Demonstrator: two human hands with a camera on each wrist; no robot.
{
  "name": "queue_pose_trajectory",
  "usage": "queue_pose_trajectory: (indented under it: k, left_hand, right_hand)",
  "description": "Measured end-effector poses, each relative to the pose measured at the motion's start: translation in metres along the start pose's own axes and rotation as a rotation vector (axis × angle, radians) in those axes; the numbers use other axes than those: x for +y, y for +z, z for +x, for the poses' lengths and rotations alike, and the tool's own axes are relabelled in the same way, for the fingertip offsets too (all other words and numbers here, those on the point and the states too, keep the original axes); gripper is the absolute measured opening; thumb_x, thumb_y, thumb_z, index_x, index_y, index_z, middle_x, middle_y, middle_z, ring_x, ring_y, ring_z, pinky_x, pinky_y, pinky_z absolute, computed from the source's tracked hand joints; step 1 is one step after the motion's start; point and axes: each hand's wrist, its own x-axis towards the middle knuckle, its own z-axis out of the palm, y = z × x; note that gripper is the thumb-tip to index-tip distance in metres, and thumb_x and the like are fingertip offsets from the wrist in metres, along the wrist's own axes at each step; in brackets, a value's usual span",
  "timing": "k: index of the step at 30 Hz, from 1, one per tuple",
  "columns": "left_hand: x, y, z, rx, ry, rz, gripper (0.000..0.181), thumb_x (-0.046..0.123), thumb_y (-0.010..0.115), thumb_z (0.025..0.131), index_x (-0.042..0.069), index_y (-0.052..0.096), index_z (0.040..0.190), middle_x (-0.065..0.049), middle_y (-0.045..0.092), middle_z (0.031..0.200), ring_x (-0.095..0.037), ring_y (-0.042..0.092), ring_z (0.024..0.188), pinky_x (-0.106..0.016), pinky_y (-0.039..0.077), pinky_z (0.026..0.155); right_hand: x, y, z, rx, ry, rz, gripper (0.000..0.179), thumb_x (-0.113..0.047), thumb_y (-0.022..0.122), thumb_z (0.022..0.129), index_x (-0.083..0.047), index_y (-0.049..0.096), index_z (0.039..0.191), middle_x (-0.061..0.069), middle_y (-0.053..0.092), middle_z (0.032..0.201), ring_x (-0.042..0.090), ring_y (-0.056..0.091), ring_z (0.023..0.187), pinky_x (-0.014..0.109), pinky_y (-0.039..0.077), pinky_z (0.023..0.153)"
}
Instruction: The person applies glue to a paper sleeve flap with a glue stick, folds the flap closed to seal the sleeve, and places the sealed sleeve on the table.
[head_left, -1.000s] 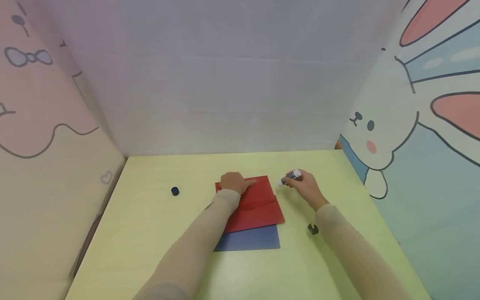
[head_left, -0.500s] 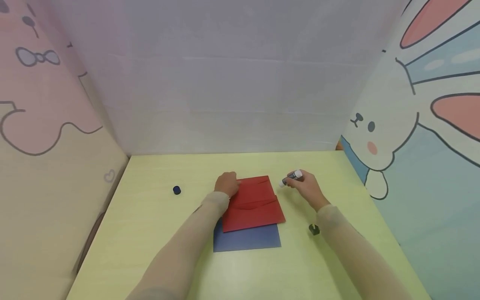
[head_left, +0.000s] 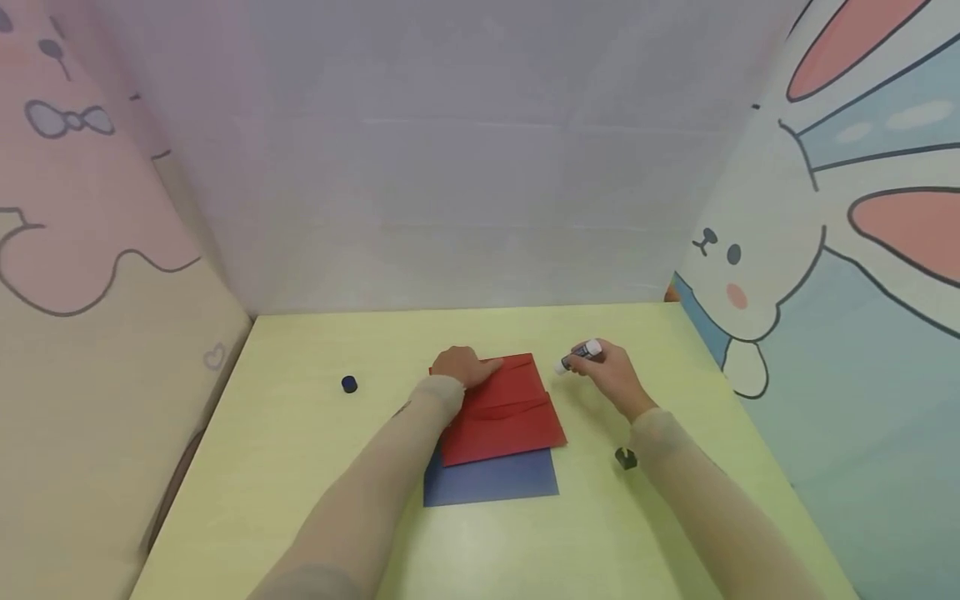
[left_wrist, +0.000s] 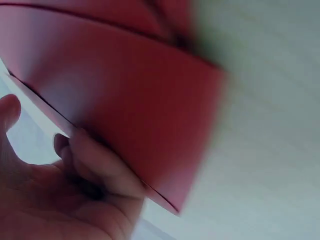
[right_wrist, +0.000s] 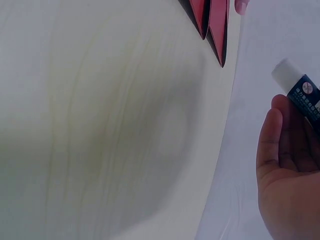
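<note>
A red folded paper point(head_left: 510, 429) with layered flaps lies over a blue sheet point(head_left: 491, 479), whose near part sticks out. My left hand point(head_left: 459, 365) rests on the paper's far left part, thumb pointing right across it. Seen from the left wrist, the bent fingers point(left_wrist: 102, 162) touch the edge of the red paper point(left_wrist: 125, 100), with the thumb held apart. In my right hand point(head_left: 615, 379) a glue stick point(head_left: 579, 357) is pinched, uncapped and tilted, its white tip towards the paper. The right wrist view shows the glue stick point(right_wrist: 305, 92) above curled fingers.
A small dark blue cap point(head_left: 349, 384) stands on the yellow table point(head_left: 300, 467), left of the paper. Beside the right sleeve lies a small dark notched piece point(head_left: 626, 458). Cartoon-printed cloth point(head_left: 877, 350) walls the right side, and a plain pale sheet point(head_left: 465, 208) the back.
My left hand slid left to the paper's edge, then came back slightly right with its thumb out over the paper. The right hand keeps the glue stick in place.
</note>
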Motion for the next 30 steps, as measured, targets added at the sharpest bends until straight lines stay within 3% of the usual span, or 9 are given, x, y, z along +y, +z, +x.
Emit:
queue_pose_trajectory:
  k: [4, 9, 12, 17, 19, 24, 30]
  left_hand:
    - [0.02, -0.012, -0.019, -0.023, -0.075, 0.016, 0.08, 0.088, 0.059, 0.104, 0.019, 0.055, 0.065, 0.002, 0.045, 0.061, -0.014, 0.044, 0.057, -0.031, 0.036, 0.056]
    - [0.031, -0.012, -0.025, -0.002, -0.099, 0.134, 0.086, 0.096, 0.06, 0.099, 0.019, 0.053, 0.062, 0.003, 0.041, 0.059, -0.013, 0.04, 0.055, -0.031, 0.032, 0.055]
    - [0.029, -0.01, -0.02, 0.001, -0.078, 0.158, 0.085, 0.095, 0.061, 0.1, 0.02, 0.05, 0.06, 0.005, 0.039, 0.058, -0.011, 0.039, 0.055, -0.029, 0.031, 0.053]
    - [0.009, 0.005, 0.008, -0.013, -0.019, 0.088, 0.079, 0.088, 0.068, 0.101, 0.023, 0.05, 0.06, 0.008, 0.039, 0.057, -0.009, 0.041, 0.053, -0.027, 0.035, 0.05]
    - [0.001, 0.011, 0.017, -0.024, 0.011, 0.058, 0.075, 0.083, 0.071, 0.103, 0.024, 0.05, 0.061, 0.009, 0.04, 0.057, -0.009, 0.041, 0.054, -0.027, 0.037, 0.05]
    - [-0.013, 0.011, 0.024, -0.056, 0.075, 0.031, 0.059, 0.055, 0.071, 0.112, 0.023, 0.053, 0.067, 0.008, 0.048, 0.064, -0.011, 0.047, 0.062, -0.029, 0.043, 0.056]
    - [-0.019, 0.0, 0.022, -0.121, 0.017, -0.053, 0.032, 0.017, 0.062, 0.105, 0.019, 0.057, 0.074, 0.002, 0.052, 0.072, -0.016, 0.048, 0.067, -0.032, 0.044, 0.062]
  right_hand:
    - [0.003, 0.0, 0.001, 0.004, 0.012, -0.003, 0.043, -0.033, 0.082, 0.112, 0.0, 0.076, 0.139, 0.011, 0.084, 0.121, 0.016, 0.075, 0.106, 0.049, 0.063, 0.112]
    - [0.005, -0.001, 0.001, 0.008, 0.022, -0.02, 0.044, -0.035, 0.082, 0.113, -0.001, 0.076, 0.14, 0.015, 0.084, 0.126, 0.021, 0.076, 0.11, 0.05, 0.062, 0.112]
    - [0.005, -0.001, 0.001, 0.01, 0.027, -0.024, 0.045, -0.035, 0.081, 0.113, -0.001, 0.075, 0.141, 0.019, 0.084, 0.129, 0.021, 0.076, 0.11, 0.051, 0.062, 0.113]
    - [0.005, -0.003, 0.001, 0.014, 0.027, -0.022, 0.043, -0.033, 0.081, 0.113, 0.0, 0.075, 0.141, 0.018, 0.084, 0.128, 0.016, 0.075, 0.107, 0.052, 0.062, 0.113]
    - [0.005, -0.003, 0.0, 0.014, 0.02, -0.016, 0.042, -0.031, 0.081, 0.113, 0.0, 0.075, 0.14, 0.015, 0.085, 0.124, 0.016, 0.075, 0.106, 0.052, 0.063, 0.112]
    - [0.006, -0.002, 0.0, 0.004, 0.009, 0.011, 0.041, -0.031, 0.081, 0.113, 0.001, 0.076, 0.138, 0.005, 0.084, 0.114, 0.019, 0.076, 0.107, 0.046, 0.064, 0.109]
    - [0.008, -0.003, 0.001, -0.001, 0.012, -0.002, 0.044, -0.034, 0.082, 0.112, 0.0, 0.076, 0.139, 0.007, 0.084, 0.117, 0.017, 0.075, 0.106, 0.044, 0.064, 0.108]
